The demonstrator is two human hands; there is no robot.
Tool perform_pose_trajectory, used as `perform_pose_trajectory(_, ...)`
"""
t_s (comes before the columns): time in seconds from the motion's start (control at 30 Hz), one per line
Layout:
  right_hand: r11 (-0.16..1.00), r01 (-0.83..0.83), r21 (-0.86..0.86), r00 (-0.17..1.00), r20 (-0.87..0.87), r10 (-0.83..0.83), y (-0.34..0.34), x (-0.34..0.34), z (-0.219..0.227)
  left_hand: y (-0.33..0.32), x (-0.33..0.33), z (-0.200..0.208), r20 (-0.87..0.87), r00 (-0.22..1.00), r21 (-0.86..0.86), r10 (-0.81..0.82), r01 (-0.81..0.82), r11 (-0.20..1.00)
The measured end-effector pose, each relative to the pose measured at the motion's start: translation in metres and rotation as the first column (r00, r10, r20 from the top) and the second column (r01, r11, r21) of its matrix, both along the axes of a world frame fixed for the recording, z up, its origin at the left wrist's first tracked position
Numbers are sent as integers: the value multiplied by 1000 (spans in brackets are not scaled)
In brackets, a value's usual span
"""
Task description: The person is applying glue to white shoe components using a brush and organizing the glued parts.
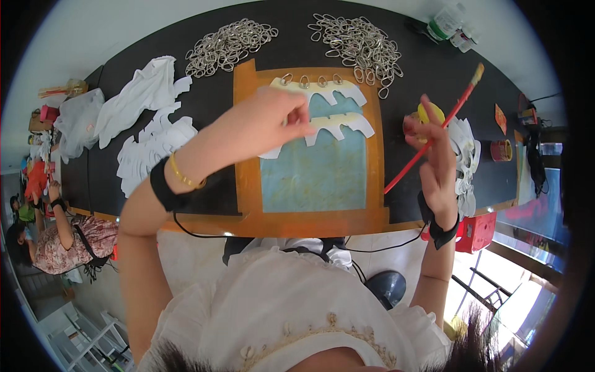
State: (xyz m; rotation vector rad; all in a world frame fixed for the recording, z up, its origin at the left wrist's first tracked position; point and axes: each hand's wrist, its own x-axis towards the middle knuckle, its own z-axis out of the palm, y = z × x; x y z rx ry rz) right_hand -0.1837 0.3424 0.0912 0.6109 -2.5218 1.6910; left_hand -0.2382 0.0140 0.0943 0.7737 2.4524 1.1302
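Observation:
My left hand [286, 118] is over the blue mat, its fingers pinched together at the edge of a white notched strip [341, 126]. Whatever may be between the fingertips is hidden. Just beyond it lies a second white strip [350, 93] with several metal rings [322, 81] along its far edge; part of it is behind my hand. My right hand [439, 167] is raised at the mat's right, holding a red-handled brush [412, 162] slanted between its fingers, bristles up and away. A yellow round thing [431, 113] shows behind those fingers.
The blue mat [310, 186] is bordered with brown tape [248, 186]. Two heaps of metal rings [229, 46] [359, 46] lie at the back. White cut pieces [155, 146] are piled left, more [463, 155] at right. A small jar [501, 150] and bottles [446, 22] stand right. Another person [68, 245] works far left.

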Motion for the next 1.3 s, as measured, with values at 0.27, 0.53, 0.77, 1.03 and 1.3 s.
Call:
perform_pose_trajectory(0.27,933,262,-246,965,95,-246,8,41,-8,104,-113,-57,-366,930,-25,-44,37,999)
perform_pose_trajectory(0.53,716,665,-215,743,91,-663,13,56,-1,125,-155,-99,-444,865,-156,-234,182,971)
perform_pose_trajectory(0.77,737,419,-531,908,254,-333,-12,40,-6,115,-153,-79,-368,908,-159,-199,150,976)
perform_pose_trajectory(1.03,966,126,-226,938,343,-42,-64,4,-16,33,-100,-44,-106,990,13,-90,92,996)
perform_pose_trajectory(1.3,988,-40,-148,926,367,93,-114,-28,-42,-23,-68,-36,457,880,116,126,-200,973)
